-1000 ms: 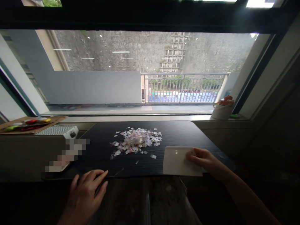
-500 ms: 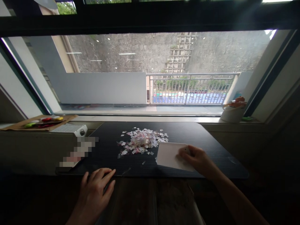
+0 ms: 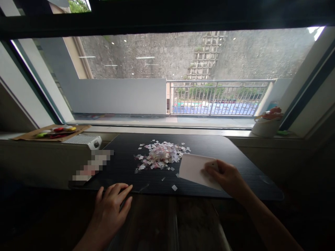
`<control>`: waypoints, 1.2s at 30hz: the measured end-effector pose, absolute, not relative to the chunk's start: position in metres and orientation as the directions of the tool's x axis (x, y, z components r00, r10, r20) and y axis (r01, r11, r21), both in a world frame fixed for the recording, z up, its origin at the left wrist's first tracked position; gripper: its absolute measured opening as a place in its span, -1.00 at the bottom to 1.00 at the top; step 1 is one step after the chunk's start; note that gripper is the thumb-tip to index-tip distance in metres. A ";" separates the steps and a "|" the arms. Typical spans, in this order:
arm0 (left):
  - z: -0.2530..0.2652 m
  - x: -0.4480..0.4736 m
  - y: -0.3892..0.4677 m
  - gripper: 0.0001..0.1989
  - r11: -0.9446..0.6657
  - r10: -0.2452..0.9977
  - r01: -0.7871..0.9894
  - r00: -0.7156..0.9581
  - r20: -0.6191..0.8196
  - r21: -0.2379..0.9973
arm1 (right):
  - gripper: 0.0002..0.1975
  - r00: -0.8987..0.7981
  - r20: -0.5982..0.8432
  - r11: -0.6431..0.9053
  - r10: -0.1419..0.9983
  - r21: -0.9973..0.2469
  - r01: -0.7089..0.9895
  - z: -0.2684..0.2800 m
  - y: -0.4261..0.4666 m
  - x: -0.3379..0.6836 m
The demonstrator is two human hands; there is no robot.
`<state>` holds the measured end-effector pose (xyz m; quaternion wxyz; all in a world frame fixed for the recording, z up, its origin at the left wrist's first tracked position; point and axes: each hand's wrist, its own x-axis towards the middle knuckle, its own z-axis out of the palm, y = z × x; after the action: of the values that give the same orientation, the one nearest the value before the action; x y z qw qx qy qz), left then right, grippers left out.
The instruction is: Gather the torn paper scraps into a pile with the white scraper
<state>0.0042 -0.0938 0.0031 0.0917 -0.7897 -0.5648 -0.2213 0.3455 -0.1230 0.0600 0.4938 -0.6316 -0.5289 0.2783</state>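
Observation:
A loose heap of small white and pinkish paper pieces (image 3: pixel 163 153) lies mid-table on the dark tabletop (image 3: pixel 209 146). My right hand (image 3: pixel 222 174) is closed on the right part of a stiff, flat white card (image 3: pixel 193 169), with thumb and fingers pinching it. The card's left edge is just right of the heap and slants over the table. One loose paper square (image 3: pixel 174 188) lies near the front edge, left of the card's lower side. My left hand (image 3: pixel 112 202) holds nothing; its fingers are apart by the table's front edge.
At the table's left side lies a flat item blurred by pixels (image 3: pixel 91 169). Behind it, a brown board (image 3: pixel 31 134) with coloured things rests beside a white ridged unit (image 3: pixel 83 141). A white bucket (image 3: pixel 265 127) stands on the sill, right, before a large window.
The view has shifted slightly, moving everything a little to the right. A paper square now shows on the table left of the card. My right hand still grips the card.

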 end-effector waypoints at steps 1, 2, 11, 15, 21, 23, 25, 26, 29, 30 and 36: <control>0.003 0.004 -0.094 -0.66 -0.345 0.852 0.933 0.264 0.453 0.106 | -0.72 0.278 0.168 0.047 0.946 -0.918 0.395 0.061 -0.125 0.344; 0.003 0.004 -0.094 -0.66 -0.346 0.852 0.932 0.265 0.453 0.106 | -0.73 0.263 0.160 0.048 0.951 -0.920 0.389 0.061 -0.126 0.343; -0.002 -0.001 -0.089 -0.66 -0.361 0.854 0.926 0.280 0.439 0.111 | -0.71 0.160 0.117 0.069 0.980 -0.959 0.276 0.058 -0.112 0.340; 0.000 0.002 -0.093 -0.65 -0.347 0.851 0.932 0.264 0.454 0.108 | -0.76 0.146 0.125 0.059 0.981 -0.919 0.389 0.058 -0.107 0.353; 0.002 0.002 -0.092 -0.65 -0.354 0.843 0.930 0.271 0.465 0.100 | -0.73 0.219 0.090 -0.004 0.972 -0.918 0.396 0.059 -0.119 0.381; 0.001 0.001 -0.092 -0.65 -0.352 0.842 0.932 0.274 0.465 0.089 | -0.72 0.221 0.097 0.016 0.971 -0.940 0.341 0.059 -0.117 0.377; 0.001 0.000 -0.091 -0.64 -0.350 0.844 0.933 0.278 0.459 0.078 | -0.73 0.206 0.096 0.023 0.974 -0.943 0.332 0.060 -0.113 0.371; 0.001 0.000 -0.091 -0.63 -0.350 0.846 0.934 0.281 0.454 0.074 | -0.74 0.193 0.088 0.015 0.977 -0.936 0.351 0.061 -0.113 0.369; 0.002 0.000 -0.092 -0.63 -0.348 0.850 0.935 0.284 0.444 0.068 | -0.78 0.163 0.040 -0.033 0.986 -0.905 0.423 0.065 -0.118 0.378; 0.002 0.000 -0.092 -0.63 -0.349 0.850 0.935 0.285 0.444 0.068 | -0.78 0.171 0.035 -0.043 0.985 -0.900 0.433 0.066 -0.122 0.385; 0.000 -0.010 -0.084 -0.64 -0.373 0.854 0.925 0.311 0.418 0.073 | -0.70 0.298 0.038 -0.063 0.954 -0.944 0.324 0.061 -0.130 0.415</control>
<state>-0.0099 -0.0838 0.0001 0.0903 -0.8047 -0.5526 -0.1975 0.4154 -0.1296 0.0611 0.4762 -0.6498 -0.4915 0.3308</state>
